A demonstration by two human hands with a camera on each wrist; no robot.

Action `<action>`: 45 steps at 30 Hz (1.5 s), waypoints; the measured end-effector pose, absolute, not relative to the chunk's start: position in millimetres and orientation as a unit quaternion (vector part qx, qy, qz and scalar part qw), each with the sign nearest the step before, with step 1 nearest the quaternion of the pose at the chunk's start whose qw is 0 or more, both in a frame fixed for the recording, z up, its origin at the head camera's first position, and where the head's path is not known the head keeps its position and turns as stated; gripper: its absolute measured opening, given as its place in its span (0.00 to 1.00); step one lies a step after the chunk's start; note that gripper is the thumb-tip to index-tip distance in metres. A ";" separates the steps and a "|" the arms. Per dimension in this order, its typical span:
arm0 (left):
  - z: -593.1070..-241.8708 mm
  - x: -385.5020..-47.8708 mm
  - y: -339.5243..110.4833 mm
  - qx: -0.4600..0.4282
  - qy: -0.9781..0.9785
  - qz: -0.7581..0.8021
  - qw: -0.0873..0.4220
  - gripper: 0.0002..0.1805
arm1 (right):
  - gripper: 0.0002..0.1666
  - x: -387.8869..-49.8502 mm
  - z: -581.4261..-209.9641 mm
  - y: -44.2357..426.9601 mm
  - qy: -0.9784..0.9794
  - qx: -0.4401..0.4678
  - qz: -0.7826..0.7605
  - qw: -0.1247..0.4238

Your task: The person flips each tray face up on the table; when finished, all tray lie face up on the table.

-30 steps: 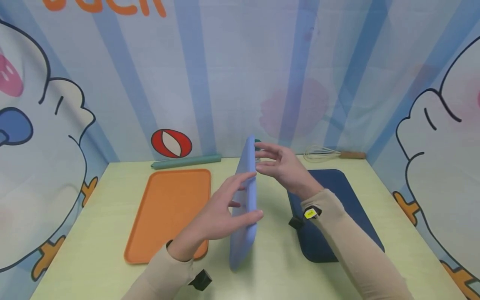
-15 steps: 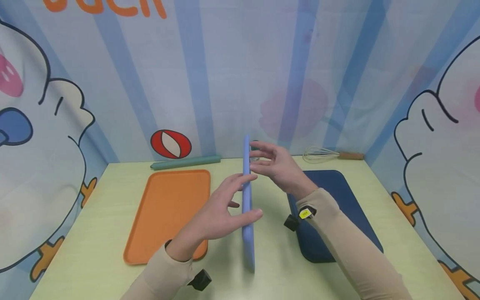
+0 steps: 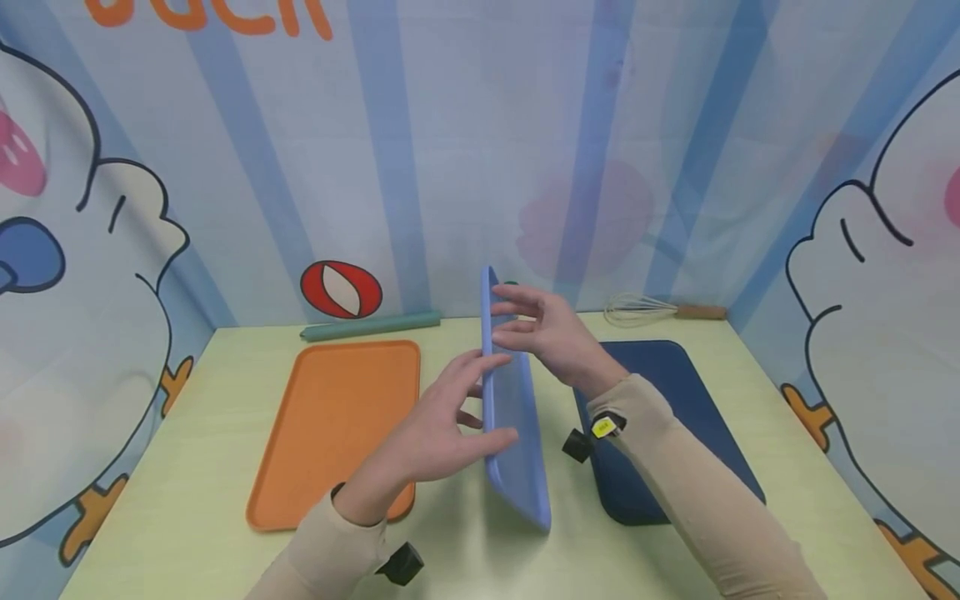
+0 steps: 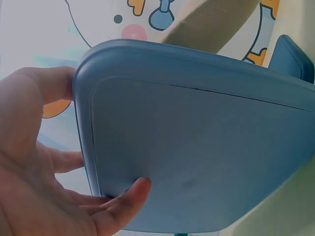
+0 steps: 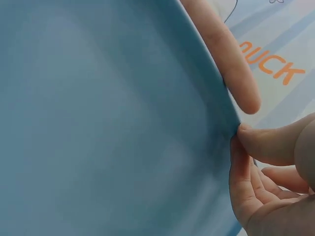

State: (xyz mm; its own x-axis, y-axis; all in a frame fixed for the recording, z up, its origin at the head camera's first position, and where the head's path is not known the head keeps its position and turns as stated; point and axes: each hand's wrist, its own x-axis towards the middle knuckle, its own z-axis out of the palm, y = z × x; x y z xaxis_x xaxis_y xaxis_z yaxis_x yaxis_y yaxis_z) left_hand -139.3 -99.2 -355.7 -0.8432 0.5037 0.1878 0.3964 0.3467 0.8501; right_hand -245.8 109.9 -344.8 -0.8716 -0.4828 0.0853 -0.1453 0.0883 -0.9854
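Note:
A light blue tray [image 3: 521,442] stands on its side, tilted, above the middle of the table, with one broad face turned to the right. My left hand [image 3: 442,425] grips its upper long edge, thumb nearer me and fingers farther along; the left wrist view shows a fingertip [image 4: 140,189] against the flat face. Farther back on that edge, my right hand [image 3: 562,342] holds the tray near its far end. In the right wrist view, the right thumb [image 5: 268,142] and a finger pinch the rim. The right fingertips are partly hidden behind the tray.
An orange tray [image 3: 337,425] lies flat at left, a navy tray [image 3: 667,417] at right, partly under my right forearm. Along the back wall lie a green stick-like object [image 3: 371,325] and a whisk [image 3: 660,310]. A small green thing [image 3: 512,283] shows behind my right hand.
The light blue tray has turned: its left face showed before, then it stood edge-on, now its right face shows with the lower side swung right. My right hand has shifted slightly left.

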 end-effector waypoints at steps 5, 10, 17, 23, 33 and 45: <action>-357.1 -138.8 -100.2 0.269 0.821 0.500 0.066 0.43 | 0.39 -245.9 -344.7 107.0 0.732 -0.214 -0.634 0.130; -360.7 -138.5 -100.9 0.258 0.819 0.507 0.081 0.43 | 0.38 -244.7 -346.4 104.3 0.735 -0.219 -0.629 0.125; -368.3 -136.6 -101.5 0.246 0.800 0.541 0.088 0.44 | 0.38 -243.9 -349.1 100.1 0.743 -0.225 -0.618 0.127; -376.9 -134.7 -102.6 0.222 0.776 0.582 0.102 0.46 | 0.35 -243.6 -350.3 94.5 0.746 -0.226 -0.611 0.136; -388.3 -131.5 -104.8 0.195 0.746 0.628 0.101 0.50 | 0.33 -242.8 -353.5 89.7 0.746 -0.237 -0.600 0.163; -402.7 -132.7 -110.0 0.191 0.696 0.684 0.108 0.53 | 0.35 -242.1 -359.8 90.8 0.763 -0.253 -0.569 0.175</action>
